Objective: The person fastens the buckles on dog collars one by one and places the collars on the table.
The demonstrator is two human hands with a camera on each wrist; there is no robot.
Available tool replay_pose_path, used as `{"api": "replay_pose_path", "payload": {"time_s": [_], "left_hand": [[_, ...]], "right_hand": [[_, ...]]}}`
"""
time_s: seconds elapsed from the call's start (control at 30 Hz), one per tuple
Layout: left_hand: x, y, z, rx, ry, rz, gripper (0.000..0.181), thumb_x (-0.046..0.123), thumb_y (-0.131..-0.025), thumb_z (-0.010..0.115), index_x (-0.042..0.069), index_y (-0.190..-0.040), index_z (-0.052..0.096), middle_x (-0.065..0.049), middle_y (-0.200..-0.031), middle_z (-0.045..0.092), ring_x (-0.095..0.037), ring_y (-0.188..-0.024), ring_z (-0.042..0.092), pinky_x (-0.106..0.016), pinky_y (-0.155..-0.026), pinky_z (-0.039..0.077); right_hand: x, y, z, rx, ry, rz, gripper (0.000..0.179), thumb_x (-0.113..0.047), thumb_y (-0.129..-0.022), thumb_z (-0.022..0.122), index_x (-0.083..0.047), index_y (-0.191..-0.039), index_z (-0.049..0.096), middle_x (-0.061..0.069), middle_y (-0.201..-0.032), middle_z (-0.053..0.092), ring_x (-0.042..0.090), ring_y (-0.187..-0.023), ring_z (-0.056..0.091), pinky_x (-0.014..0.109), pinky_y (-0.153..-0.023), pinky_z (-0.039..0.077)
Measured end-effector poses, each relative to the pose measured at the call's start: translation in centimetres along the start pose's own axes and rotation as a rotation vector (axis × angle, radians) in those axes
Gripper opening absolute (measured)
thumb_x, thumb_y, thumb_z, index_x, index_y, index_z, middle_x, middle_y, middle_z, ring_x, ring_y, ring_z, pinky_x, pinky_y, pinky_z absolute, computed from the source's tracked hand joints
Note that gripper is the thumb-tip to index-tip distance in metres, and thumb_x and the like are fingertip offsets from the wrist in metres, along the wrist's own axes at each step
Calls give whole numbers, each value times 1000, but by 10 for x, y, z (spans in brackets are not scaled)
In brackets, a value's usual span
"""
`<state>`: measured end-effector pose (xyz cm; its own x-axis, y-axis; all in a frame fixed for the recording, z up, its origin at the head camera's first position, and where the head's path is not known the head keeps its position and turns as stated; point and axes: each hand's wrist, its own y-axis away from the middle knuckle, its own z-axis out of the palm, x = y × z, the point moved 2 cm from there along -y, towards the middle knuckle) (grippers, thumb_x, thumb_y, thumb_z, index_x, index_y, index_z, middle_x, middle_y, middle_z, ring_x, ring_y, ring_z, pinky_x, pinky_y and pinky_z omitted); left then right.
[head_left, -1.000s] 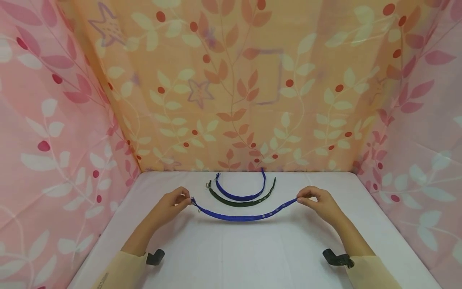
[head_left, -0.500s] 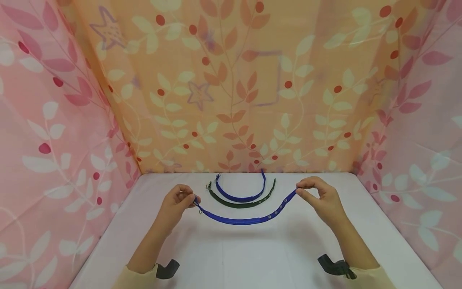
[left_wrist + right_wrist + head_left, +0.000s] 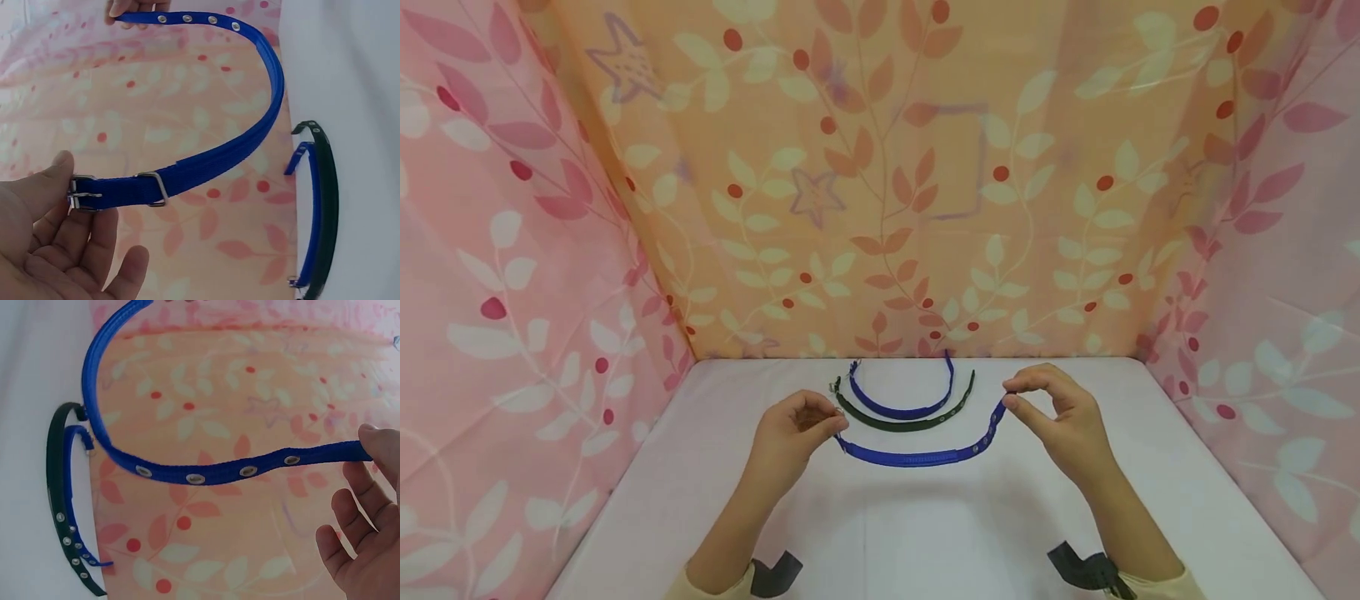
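Observation:
A blue collar (image 3: 910,459) with a metal buckle, a metal loop and a row of eyelets sags in a curve between both hands, above the white table. My left hand (image 3: 790,435) pinches its buckle end; the buckle (image 3: 81,192) shows between thumb and fingers in the left wrist view. At the other end, the eyelet tip is pinched between thumb and forefinger of my right hand (image 3: 1063,421). The remaining right fingers are loosely bent in the right wrist view. Behind the held collar, a dark green collar (image 3: 898,426) and another blue collar (image 3: 895,412) lie curved on the table.
The white table (image 3: 917,542) reaches back to an orange leaf-patterned curtain (image 3: 880,167). Pink patterned curtains (image 3: 497,250) stand along both sides. The two lying collars are nested close together near the back edge.
Both hands have come closer together, the left moving right and the right slightly left and up. The held blue collar now bends in a deeper curve. The two lying collars have stayed put.

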<state>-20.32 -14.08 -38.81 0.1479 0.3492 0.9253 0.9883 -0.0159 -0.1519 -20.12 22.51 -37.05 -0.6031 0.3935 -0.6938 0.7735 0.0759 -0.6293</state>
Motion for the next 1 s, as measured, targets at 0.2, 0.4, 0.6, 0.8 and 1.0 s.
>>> {"api": "replay_pose_path", "payload": {"time_s": [0.2,0.4,0.6,0.8,1.0], "left_hand": [[18,16,10,17,-235,47,20,22,-82,88,28,-94,74,16,-89,72,-14,-101,68,-42,-94,58],[31,29,16,47,-330,161,25,21,-84,86,26,-105,74,22,-94,70,-5,-101,66,-42,-99,56],[33,39,21,137,-339,339,28,19,-85,85,26,-109,75,22,-100,69,1,-101,63,-32,-91,58],[28,41,29,113,-325,529,32,15,-85,84,25,-115,76,22,-102,69,2,-101,61,-23,-85,58],[27,40,36,43,-248,607,32,11,-86,83,22,-116,76,15,-103,73,-3,-98,65,-21,-80,58]], "right_hand": [[-12,2,1,-1,51,-73,28,6,-85,79,-10,-107,74,-1,-106,68,8,-108,62,14,-106,44],[-24,6,-2,-5,109,-25,34,0,-86,81,-12,-116,72,-5,-106,68,6,-106,62,35,-115,42],[-26,10,5,-43,-15,-90,34,11,-84,76,-6,-113,71,1,-108,68,11,-108,63,17,-108,43],[-22,13,20,-70,-50,-147,42,12,-84,75,-13,-118,73,0,-105,71,10,-106,64,17,-100,48],[-25,19,38,-85,18,-73,31,-4,-83,84,-24,-103,72,-9,-101,69,9,-104,64,15,-97,49]]}}
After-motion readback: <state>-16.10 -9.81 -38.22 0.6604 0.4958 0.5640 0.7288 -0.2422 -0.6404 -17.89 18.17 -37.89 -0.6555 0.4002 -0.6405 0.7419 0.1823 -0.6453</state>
